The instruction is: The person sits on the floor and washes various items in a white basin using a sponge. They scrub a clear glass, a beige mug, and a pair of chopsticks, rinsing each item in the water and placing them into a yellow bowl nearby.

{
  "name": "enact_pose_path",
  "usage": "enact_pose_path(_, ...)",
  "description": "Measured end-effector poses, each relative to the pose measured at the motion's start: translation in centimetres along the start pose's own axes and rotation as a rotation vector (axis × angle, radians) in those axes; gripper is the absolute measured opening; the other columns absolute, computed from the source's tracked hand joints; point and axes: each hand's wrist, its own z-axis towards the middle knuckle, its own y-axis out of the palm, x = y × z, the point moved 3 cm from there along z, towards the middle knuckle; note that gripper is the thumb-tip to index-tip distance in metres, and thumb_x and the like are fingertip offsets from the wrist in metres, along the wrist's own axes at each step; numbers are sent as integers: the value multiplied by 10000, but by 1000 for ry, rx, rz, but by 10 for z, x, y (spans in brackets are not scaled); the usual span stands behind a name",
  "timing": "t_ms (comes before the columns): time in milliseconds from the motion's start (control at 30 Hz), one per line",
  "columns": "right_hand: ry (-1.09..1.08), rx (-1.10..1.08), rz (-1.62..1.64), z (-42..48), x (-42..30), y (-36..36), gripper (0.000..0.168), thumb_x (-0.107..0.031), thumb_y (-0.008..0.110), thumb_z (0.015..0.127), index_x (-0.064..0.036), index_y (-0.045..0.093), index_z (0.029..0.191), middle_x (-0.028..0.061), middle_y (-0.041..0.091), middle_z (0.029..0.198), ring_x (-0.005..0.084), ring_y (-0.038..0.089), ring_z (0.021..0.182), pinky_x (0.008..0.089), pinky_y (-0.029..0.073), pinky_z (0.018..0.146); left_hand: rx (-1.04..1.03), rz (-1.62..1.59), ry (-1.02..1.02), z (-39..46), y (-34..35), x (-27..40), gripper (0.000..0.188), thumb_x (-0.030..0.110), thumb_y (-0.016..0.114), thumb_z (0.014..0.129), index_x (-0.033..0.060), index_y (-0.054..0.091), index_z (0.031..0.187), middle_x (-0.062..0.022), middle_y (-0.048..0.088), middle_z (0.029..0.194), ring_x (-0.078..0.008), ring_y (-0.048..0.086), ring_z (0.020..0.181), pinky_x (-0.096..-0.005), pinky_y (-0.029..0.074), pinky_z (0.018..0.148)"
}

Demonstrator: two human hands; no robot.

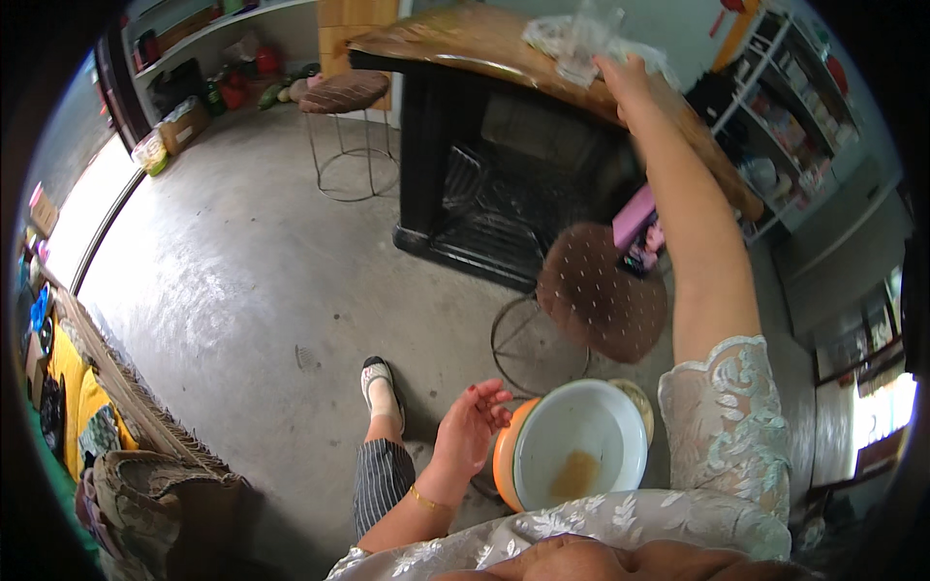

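Note:
My right hand (626, 86) reaches far out over the wooden tabletop (465, 36). Its fingers pinch a crumpled clear plastic bag (581, 62), which is partly raised and blurred. Close to my body, my left hand (474, 425) hangs with loosely curled fingers and holds nothing. Just right of it is a basin (541, 443), orange outside and white inside. A yellowish-brown patch (575, 476) shows at its bottom; whether it is loose matter or liquid, I cannot tell. What supports the basin is mostly hidden.
A brown cushioned stool (592, 305) stands before the table's black base (421, 160), carrying a phone (643, 247) beside a pink object. Another stool (345, 94) is farther left. Shelves (785, 109) rise at right. A fringed cover (131, 407) edges the left side.

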Motion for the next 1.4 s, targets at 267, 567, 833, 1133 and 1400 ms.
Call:
enact_pose_path(267,27,-308,456,-137,19,-164,362,-57,579,823,-30,506,1177,28,548,960,102,542,825,220,461,658,-126,330,-37,9,21,-28,414,328,420,944,11,523,1189,-111,586,1078,-193,563,834,-332,449,792)
enact_pose_path(567,655,-38,383,-295,228,-373,575,-182,658,801,-67,417,1311,98,575,1115,208,577,916,357,498,733,-404,604,-61,8,52,-60,494,336,492,904,-24,475,1241,-135,569,1114,-198,579,852,-321,447,786)
enact_pose_path(833,1465,280,489,-510,449,-395,274,-158,647,790,-32,552,1014,91,557,812,194,577,679,356,536,621,-472,606,-77,25,64,-84,620,417,532,847,-61,449,1234,-165,552,1124,-220,555,877,-333,441,784)
enact_pose_path(1133,1608,324,-45,-640,531,-319,505,-255,705,727,-39,485,1127,108,538,938,223,544,800,385,444,576,-454,665,-154,43,60,-108,648,467,527,845,-58,441,1215,-177,545,1117,-225,558,871,-352,433,766)
enact_pose_path(1400,1636,261,-190,-679,560,-283,995,-346,696,683,0,149,1439,252,424,1346,365,474,1203,407,400,987,-422,669,-181,50,54,-115,677,485,539,842,-68,433,1216,-186,541,1118,-231,557,871,-358,422,765)
